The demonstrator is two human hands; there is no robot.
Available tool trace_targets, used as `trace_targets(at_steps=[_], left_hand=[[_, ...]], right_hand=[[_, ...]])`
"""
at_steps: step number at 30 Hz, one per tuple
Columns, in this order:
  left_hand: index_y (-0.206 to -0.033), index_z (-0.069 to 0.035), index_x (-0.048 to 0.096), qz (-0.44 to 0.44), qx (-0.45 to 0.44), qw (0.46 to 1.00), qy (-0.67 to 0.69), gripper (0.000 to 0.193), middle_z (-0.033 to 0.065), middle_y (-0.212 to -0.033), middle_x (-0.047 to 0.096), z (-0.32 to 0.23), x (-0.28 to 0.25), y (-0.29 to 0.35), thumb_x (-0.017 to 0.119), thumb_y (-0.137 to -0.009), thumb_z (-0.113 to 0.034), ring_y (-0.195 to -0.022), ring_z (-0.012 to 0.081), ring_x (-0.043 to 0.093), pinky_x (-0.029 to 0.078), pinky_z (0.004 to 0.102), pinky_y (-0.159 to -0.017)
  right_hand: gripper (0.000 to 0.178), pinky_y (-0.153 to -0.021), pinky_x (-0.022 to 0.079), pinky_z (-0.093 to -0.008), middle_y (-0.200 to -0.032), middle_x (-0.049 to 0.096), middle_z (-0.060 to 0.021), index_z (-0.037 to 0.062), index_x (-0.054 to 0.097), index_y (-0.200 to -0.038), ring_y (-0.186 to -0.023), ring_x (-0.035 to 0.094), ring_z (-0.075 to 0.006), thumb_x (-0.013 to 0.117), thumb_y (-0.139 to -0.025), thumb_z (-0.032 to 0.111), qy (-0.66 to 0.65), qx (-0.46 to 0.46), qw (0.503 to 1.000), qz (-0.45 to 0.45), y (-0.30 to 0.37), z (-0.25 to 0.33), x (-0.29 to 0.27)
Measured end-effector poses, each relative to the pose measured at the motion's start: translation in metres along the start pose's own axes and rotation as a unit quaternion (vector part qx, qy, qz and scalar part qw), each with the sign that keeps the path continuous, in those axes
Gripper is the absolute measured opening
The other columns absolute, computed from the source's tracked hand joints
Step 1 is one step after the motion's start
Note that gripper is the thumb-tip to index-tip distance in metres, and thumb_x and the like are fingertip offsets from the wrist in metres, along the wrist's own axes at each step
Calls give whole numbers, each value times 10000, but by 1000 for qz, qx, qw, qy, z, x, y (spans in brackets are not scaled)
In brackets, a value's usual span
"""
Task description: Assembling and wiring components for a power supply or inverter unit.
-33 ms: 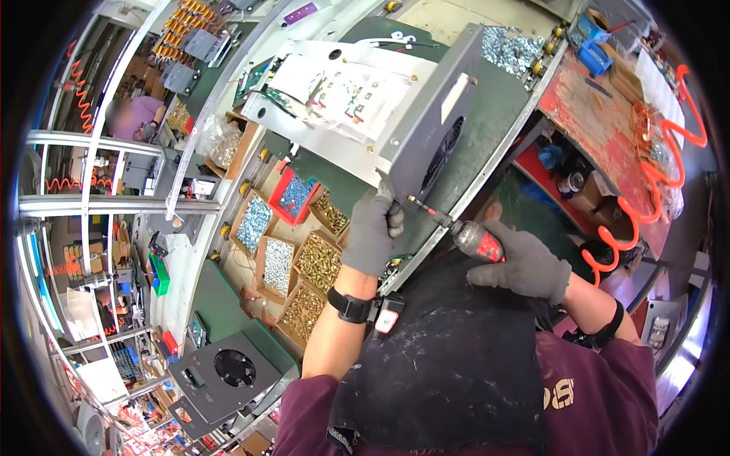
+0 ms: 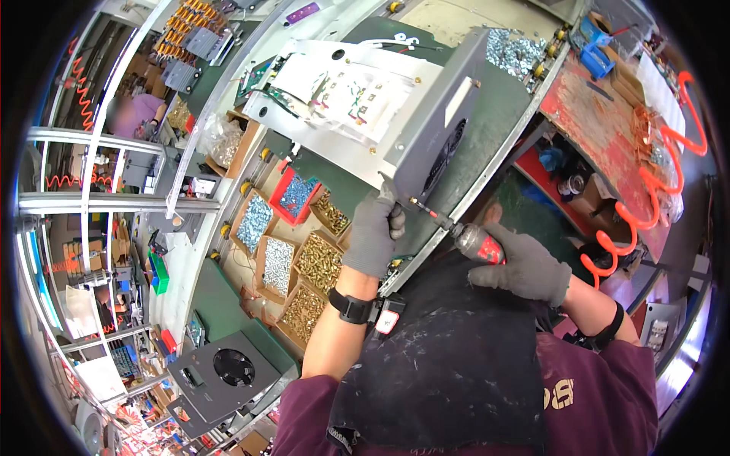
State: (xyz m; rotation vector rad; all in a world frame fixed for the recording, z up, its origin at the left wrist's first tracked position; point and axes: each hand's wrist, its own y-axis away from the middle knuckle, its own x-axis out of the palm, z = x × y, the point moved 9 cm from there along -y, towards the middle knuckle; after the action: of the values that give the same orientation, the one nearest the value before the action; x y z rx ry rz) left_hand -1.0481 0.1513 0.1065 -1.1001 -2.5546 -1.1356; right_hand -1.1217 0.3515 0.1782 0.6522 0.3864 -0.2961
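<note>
On the green workbench lies a white metal unit with a grey panel, its fan too slanted to make out clearly. The right hand closes around a power driver, hiding its rear; the left hand curls at the panel's near corner, whether pinching anything I cannot tell. The driver's tip, too small to read, is just beside its fingers.

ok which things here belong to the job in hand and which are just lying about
In use, or likely so:
- powered screwdriver, in the right hand
- grey fan panel, left hand at its near corner
- white chassis
- brass-coloured fasteners

Apparently lying about:
- purple strip
- clear bag
</note>
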Motion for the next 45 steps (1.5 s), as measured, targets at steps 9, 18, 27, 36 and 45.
trace_targets(at_steps=[9,18,27,36,45], left_hand=[[-1154,-38,484,117,173,948,-240,272,83,-953,546,-2,-15,20,554,-919,-154,-765,149,564,463,245,-648],[-1065,42,511,200,-86,970,111,255,96,-879,593,58,29,22,544,-934,-174,-687,166,595,518,231,-575],[-1051,9,502,169,-152,962,150,184,97,-832,557,71,93,-13,545,-912,-104,-624,152,559,503,222,-532],[-994,-26,535,311,-171,925,136,191,28,-785,489,73,141,-24,618,-872,-148,-614,89,397,352,188,-521],[-1007,-9,519,232,-154,959,50,246,9,-749,457,72,143,-44,624,-876,-189,-563,71,378,337,181,-487]], right_hand=[[632,-695,471,-437,-832,629,-209,61,476,-1212,-804,618,-384,703,-760,438,51,-17,998,-16,-6,13,-5],[792,-758,468,-426,-912,623,-205,88,440,-1258,-868,609,-385,773,-649,469,41,19,999,-5,5,-2,-14],[744,-752,469,-414,-915,609,-181,117,459,-1233,-863,605,-371,775,-640,438,-67,95,993,-26,33,-64,-33],[729,-723,471,-404,-894,611,-163,98,457,-1234,-820,618,-345,740,-673,468,-108,47,992,-38,30,-82,-55],[721,-728,473,-400,-866,616,-170,94,452,-1235,-818,618,-349,733,-687,470,-114,83,990,-1,21,-97,-73]])
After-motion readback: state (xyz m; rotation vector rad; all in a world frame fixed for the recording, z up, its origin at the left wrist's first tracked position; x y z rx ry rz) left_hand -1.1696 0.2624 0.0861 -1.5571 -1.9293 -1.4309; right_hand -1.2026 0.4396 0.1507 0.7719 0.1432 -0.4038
